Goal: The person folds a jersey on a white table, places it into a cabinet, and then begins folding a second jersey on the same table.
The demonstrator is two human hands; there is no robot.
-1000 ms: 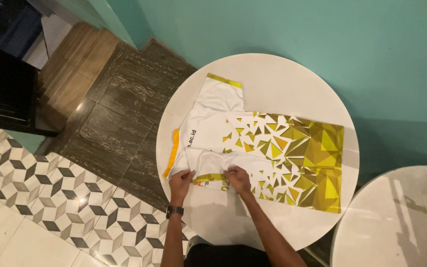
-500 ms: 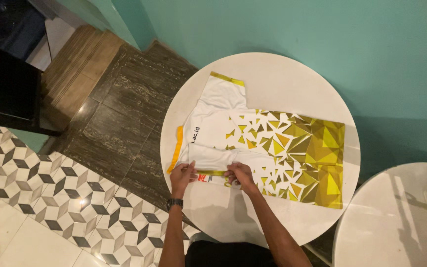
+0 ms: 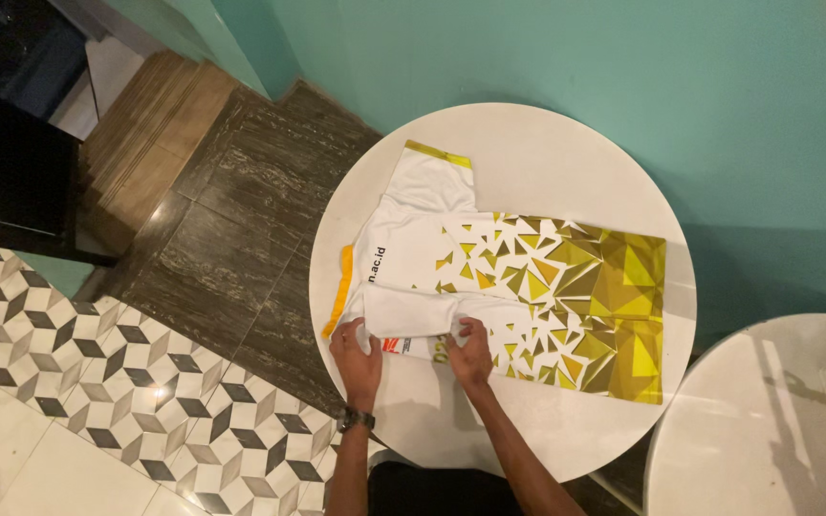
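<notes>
1. Head view: left hand (image 3: 358,350) and right hand (image 3: 471,355) now lie flat, fingers released, pressing the near sleeve folded inward over the white-and-yellow jersey (image 3: 518,287).
2. That jersey lies spread across the round white surface (image 3: 547,143); the yellow cuff band has vanished underneath, so this fold looks settled.

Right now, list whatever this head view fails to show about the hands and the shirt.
- Left hand and right hand: palms and any grip hidden by their own backs.
- White and yellow shirt: near sleeve folded under, underside hidden.
- Second white table: cut off by the right edge.
</notes>
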